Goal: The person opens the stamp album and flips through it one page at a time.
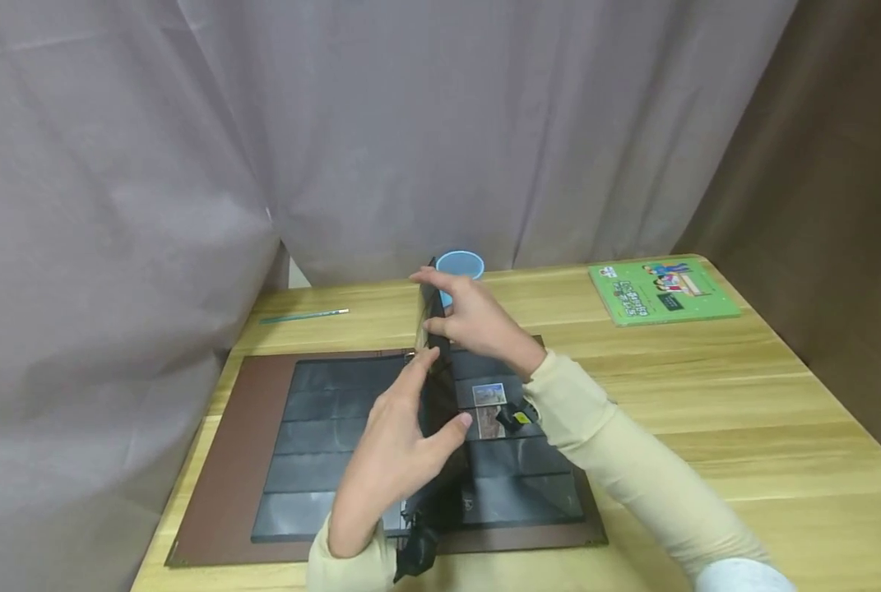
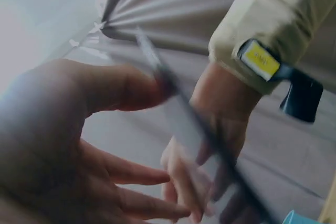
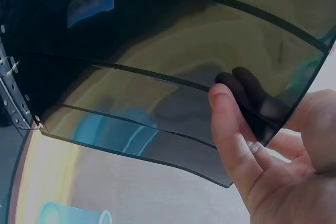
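A stamp album with a brown cover (image 1: 214,452) lies spread on the table, with black pocketed pages on both sides. One black page (image 1: 440,403) stands upright at the spine, edge-on to the head camera. Its near part is between the thumb and fingers of my left hand (image 1: 388,448). Farther along, my right hand (image 1: 473,316) pinches the page's edge; the right wrist view shows a thumb and fingers on opposite faces of the glossy sheet (image 3: 157,35). Metal rings (image 3: 11,67) hold it at the spine. Two stamps, a bluish one (image 1: 489,395) and a brownish one (image 1: 489,423), sit in the right-hand page.
Behind the album stands a light blue cup (image 1: 461,265), partly hidden by the raised page. A green pencil (image 1: 304,316) lies at the back left, and a green book (image 1: 665,292) at the back right. Grey curtains (image 1: 410,123) hang behind the table.
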{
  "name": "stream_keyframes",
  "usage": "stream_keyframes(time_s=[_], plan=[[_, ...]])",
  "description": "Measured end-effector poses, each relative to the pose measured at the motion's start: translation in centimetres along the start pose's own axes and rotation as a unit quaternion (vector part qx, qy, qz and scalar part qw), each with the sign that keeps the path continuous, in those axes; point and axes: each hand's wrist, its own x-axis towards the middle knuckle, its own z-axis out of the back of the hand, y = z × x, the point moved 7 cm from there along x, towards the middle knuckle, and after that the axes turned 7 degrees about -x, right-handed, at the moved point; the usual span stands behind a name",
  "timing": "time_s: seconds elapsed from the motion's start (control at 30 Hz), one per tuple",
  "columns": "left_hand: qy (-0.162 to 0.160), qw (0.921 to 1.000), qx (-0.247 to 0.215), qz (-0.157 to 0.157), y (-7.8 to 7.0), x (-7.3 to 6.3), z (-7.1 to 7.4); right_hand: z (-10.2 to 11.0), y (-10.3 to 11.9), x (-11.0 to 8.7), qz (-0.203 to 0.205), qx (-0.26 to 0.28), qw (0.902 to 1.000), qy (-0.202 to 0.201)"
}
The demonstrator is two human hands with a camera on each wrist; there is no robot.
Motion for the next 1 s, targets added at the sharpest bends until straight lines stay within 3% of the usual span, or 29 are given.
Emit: stream_keyframes(time_s=[0.17,0.27,0.6,0.77,1.0], plan=[[0.003,0.9997,0.008,0.024,-0.6,-0.5,-0.3,-0.2,1.3,0.7,0.028,-0.046,0.9985,0.014],[0.0,0.9993,0.015,0.033,-0.7,-1.0,-0.4,-0.6,1.7,0.9,0.027,-0.045,0.998,0.036],[-0.056,0.9982,0.02,-0.006,-0.6,-1.2,1.1,-1.5,3.0,1.2,0.06,-0.079,0.9911,0.089],[-0.089,0.996,0.011,-0.002,0.1,-1.4,2.4,-1.3,2.9,0.8,0.082,-0.06,0.9914,0.082],[-0.132,0.9908,-0.026,0.015,1.8,-2.5,5.4,-0.3,0.3,-0.6,0.055,-0.015,0.9981,0.025]])
